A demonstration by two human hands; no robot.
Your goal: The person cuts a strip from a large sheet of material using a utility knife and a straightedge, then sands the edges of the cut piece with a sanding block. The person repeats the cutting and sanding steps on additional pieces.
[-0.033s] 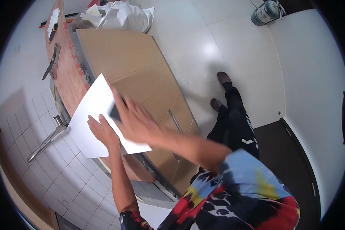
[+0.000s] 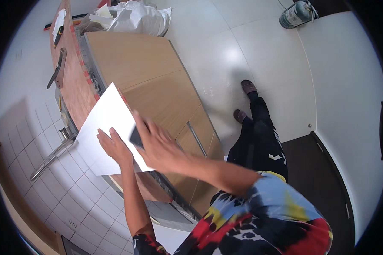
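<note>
A white sheet [image 2: 100, 112] lies over a reddish wooden board on the counter, its right edge along the counter front. My left hand [image 2: 116, 148] rests flat on the sheet with its fingers stretched out. Against the sheet's right edge, my right hand [image 2: 161, 148] grips a dark grey block [image 2: 136, 138], which looks like a sanding block. Its fingers are slightly blurred and cover most of the block.
The reddish board [image 2: 78, 78] carries a folding saw-like tool [image 2: 58, 68] and a yellow-black cutter [image 2: 59, 35]. A faucet [image 2: 53, 159] juts beside the sheet. White bags [image 2: 136, 19] lie beyond the wooden cabinets [image 2: 136, 55]. A fire extinguisher [image 2: 297, 15] stands far right.
My right hand and the block have moved slightly toward me along the sheet's edge. My left hand stays in place on the sheet.
</note>
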